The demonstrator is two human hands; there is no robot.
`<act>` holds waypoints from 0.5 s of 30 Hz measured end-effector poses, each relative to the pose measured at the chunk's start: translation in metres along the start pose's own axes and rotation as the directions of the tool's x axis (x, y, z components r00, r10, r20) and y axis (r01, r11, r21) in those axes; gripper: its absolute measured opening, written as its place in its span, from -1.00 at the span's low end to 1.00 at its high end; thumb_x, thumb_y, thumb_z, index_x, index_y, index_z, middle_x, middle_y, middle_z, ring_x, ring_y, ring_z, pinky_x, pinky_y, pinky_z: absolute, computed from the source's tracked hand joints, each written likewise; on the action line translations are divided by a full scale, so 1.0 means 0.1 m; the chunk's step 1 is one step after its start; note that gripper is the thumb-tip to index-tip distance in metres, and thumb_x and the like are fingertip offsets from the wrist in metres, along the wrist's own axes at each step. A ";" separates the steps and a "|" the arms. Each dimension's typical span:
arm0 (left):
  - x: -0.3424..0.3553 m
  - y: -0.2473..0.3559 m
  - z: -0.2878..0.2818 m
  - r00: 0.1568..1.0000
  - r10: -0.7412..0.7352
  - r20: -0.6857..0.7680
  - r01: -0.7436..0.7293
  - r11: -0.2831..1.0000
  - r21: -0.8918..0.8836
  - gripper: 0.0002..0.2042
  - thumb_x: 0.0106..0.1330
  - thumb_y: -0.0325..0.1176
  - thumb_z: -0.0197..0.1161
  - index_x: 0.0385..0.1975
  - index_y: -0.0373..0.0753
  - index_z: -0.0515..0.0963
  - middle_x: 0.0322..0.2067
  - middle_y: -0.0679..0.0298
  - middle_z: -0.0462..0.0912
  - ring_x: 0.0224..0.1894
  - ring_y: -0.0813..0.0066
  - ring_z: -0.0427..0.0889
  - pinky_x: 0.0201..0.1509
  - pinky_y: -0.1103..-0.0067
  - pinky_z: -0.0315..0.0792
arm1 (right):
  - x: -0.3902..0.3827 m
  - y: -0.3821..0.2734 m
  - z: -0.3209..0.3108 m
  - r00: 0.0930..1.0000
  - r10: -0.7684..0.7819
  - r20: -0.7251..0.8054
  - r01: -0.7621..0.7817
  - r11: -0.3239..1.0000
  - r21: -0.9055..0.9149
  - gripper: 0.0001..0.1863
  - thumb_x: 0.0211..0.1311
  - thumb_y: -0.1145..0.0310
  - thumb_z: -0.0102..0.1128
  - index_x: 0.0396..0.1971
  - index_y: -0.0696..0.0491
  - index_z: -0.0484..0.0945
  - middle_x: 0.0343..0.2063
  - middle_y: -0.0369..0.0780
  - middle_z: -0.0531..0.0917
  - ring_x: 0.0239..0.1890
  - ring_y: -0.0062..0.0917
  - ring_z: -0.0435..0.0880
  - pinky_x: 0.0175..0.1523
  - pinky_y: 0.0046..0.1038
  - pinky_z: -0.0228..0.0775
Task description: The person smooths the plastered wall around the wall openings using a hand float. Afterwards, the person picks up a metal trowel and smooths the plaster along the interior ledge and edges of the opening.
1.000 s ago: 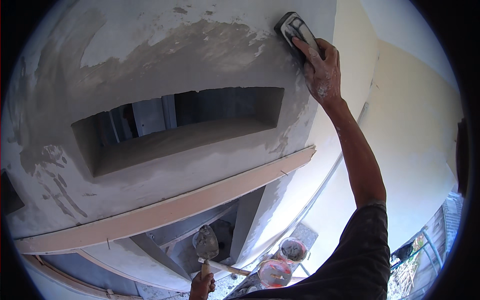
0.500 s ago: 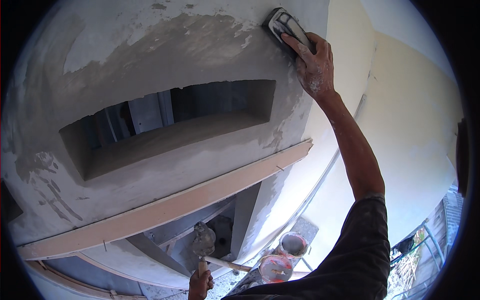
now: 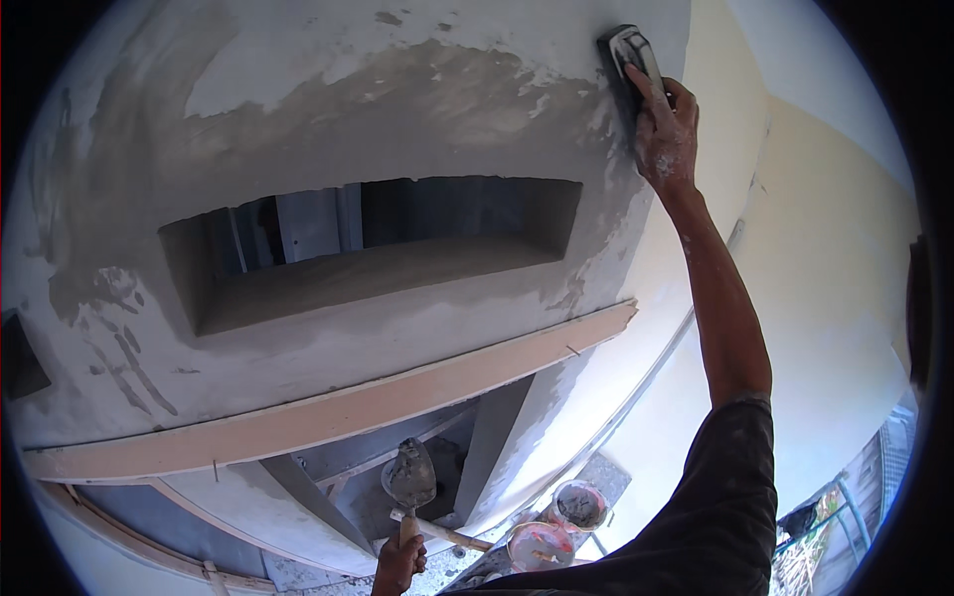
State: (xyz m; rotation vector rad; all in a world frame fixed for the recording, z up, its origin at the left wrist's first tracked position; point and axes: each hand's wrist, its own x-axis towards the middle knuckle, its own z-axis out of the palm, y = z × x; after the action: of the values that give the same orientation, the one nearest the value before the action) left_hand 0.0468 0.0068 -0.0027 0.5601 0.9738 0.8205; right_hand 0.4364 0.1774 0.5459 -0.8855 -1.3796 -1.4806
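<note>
fingers of the right hand (image 3: 668,144): curled around the pale grip of a hand float (image 3: 628,48), one finger laid along it.
float position: dark base against the grey wall (image 3: 328,343), high up, near that wall's right-hand edge.
left hand (image 3: 399,568): closed round the wooden handle of a trowel (image 3: 412,477), low down.
trowel position: blade pointing up, smeared grey, well apart from the float.
plaster (image 3: 417,109): a darker, damp-looking patch arching over a long slot (image 3: 388,270) in the wall.
plank (image 3: 328,417): pinkish, running across beneath the slot, nails (image 3: 573,350) sticking out.
buckets (image 3: 579,507): two, side by side, right of the trowel, grey stuff in one.
sleeve (image 3: 723,467): dark, ending near the right elbow.
</note>
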 end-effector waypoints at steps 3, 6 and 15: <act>0.13 -0.07 -0.07 1.000 -0.020 -0.002 0.020 0.998 0.062 -0.75 0.32 -0.34 0.22 -0.11 -0.26 0.37 -0.49 0.28 0.43 -0.61 0.56 0.40 -0.57 0.59 0.34 | 0.26 -0.52 -0.20 0.984 -0.177 0.002 0.177 0.983 0.056 -0.37 0.06 0.61 0.17 0.09 -0.38 0.57 -0.04 -0.10 0.47 -0.06 -0.25 0.47 0.08 -0.26 0.40; 0.09 -0.10 -0.16 1.000 -0.015 0.000 0.015 1.000 0.010 -0.75 0.33 -0.35 0.22 -0.12 -0.29 0.37 -0.49 0.28 0.43 -0.61 0.58 0.39 -0.58 0.59 0.33 | 0.42 -1.63 -0.29 0.891 -0.453 0.036 0.442 0.882 0.166 -0.46 0.11 0.48 0.25 0.03 -0.50 0.58 -0.04 -0.22 0.48 -0.09 -0.34 0.49 0.06 -0.24 0.37; 0.00 -0.02 -0.19 0.998 0.029 0.055 -0.024 0.997 -0.080 -0.76 0.33 -0.34 0.23 -0.14 -0.31 0.39 -0.48 0.28 0.44 -0.60 0.58 0.41 -0.56 0.61 0.35 | 0.46 -2.25 -0.04 0.779 -0.619 -0.095 0.624 0.753 0.209 -0.69 0.10 0.14 0.31 -0.15 -0.58 0.60 -0.10 -0.31 0.49 -0.12 -0.45 0.50 -0.02 -0.29 0.37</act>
State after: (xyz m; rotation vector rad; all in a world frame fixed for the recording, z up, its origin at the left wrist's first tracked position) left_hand 0.0311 0.0063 -0.0128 0.5265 0.8802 0.8589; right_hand 0.2101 0.1613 0.5104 -0.2493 -1.9032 -1.7497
